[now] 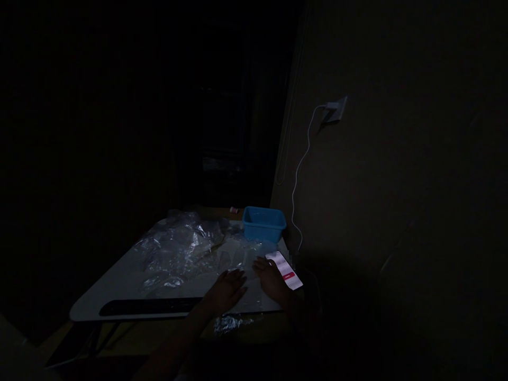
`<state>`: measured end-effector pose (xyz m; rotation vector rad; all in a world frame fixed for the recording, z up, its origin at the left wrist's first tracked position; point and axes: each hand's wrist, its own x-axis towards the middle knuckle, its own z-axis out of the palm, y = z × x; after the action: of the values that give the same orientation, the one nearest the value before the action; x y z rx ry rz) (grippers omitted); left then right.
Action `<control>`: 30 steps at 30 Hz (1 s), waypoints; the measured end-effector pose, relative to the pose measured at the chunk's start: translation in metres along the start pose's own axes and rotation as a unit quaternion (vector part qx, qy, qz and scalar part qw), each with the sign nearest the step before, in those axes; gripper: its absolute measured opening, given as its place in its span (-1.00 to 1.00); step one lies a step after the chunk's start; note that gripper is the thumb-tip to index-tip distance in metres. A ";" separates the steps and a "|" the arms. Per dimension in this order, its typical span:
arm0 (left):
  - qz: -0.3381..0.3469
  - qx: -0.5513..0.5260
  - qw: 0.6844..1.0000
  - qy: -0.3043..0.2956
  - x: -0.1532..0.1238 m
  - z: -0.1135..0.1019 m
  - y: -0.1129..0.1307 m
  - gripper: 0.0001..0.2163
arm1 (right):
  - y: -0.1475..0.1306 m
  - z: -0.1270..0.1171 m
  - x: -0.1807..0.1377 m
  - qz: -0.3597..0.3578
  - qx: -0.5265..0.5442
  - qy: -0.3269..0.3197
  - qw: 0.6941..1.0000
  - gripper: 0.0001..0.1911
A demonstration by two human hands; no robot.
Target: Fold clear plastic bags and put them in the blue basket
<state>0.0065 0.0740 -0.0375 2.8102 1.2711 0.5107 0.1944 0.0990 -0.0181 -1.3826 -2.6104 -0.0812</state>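
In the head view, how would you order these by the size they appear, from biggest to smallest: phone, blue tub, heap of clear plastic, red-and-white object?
1. Heap of clear plastic, clearly largest
2. Blue tub
3. Phone, partly behind the right hand
4. Red-and-white object

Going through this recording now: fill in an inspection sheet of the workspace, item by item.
Surface: white tabletop with a dark strip along its near edge.
Work items: thin clear plastic at the hands; its outline is lost in the dimness.
Clutter: crumpled clear plastic heap, blue bin, lit phone beside the right hand.
Hands: left hand and right hand palms down; whether either grips plastic, cannot tell.
Cables: white cable hangs from a wall socket; connection to phone unclear.
Surroundings: bare-looking wall at right, otherwise very dark.
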 end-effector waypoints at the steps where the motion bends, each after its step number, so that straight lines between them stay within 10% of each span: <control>1: -0.001 0.001 1.000 0.000 0.000 0.000 0.000 -0.63 | -0.001 0.001 -0.005 -0.004 -0.001 -0.003 1.000 -0.51; 30: 0.010 0.006 1.000 0.014 -0.001 0.002 0.000 -0.62 | 0.001 -0.012 -0.041 0.028 -0.024 -0.024 0.999 -0.57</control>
<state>0.0065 0.0732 -0.0397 2.8389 1.2570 0.5478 0.2192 0.0646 -0.0143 -1.4912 -2.6224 -0.1048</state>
